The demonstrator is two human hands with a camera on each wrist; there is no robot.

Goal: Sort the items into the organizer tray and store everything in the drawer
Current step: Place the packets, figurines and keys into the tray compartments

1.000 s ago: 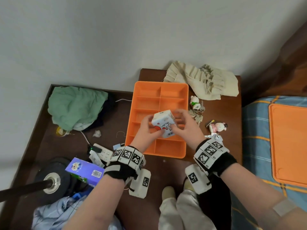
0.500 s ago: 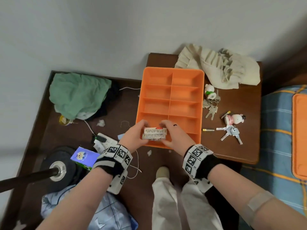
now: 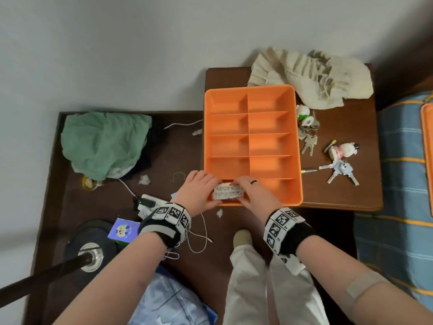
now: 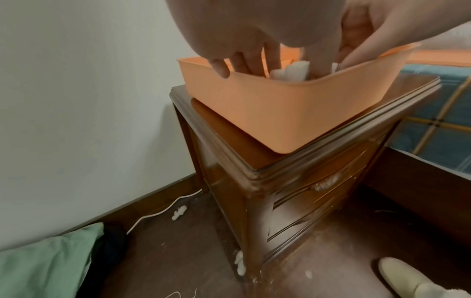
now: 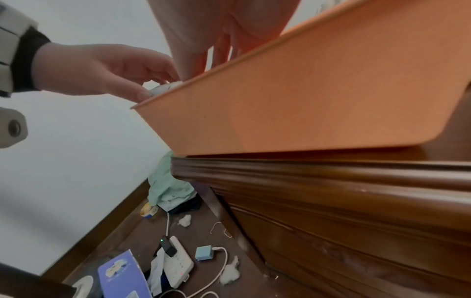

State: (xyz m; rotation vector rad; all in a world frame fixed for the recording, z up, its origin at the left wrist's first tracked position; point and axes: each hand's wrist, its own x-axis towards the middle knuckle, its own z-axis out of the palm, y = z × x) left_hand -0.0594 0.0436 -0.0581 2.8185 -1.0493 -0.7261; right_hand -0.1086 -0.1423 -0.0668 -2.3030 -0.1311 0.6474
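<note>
Both hands, left [image 3: 198, 192] and right [image 3: 254, 195], pinch the small box [image 3: 227, 191] by its ends inside the tray [image 3: 296, 146]; likely light, rigid card.

Soft, even indoor light, rather dim, with faint shadows on the grey wall [image 3: 117, 43]; wide-angle bending at the edges; both wrist views are grainy, and the near fingers [image 4: 254, 62] look blurred

Both forearms reach toward 12 o'clock; left hand [image 3: 198, 191] and right hand [image 3: 254, 195] curl inward, fingertips facing, gripping between them
</note>
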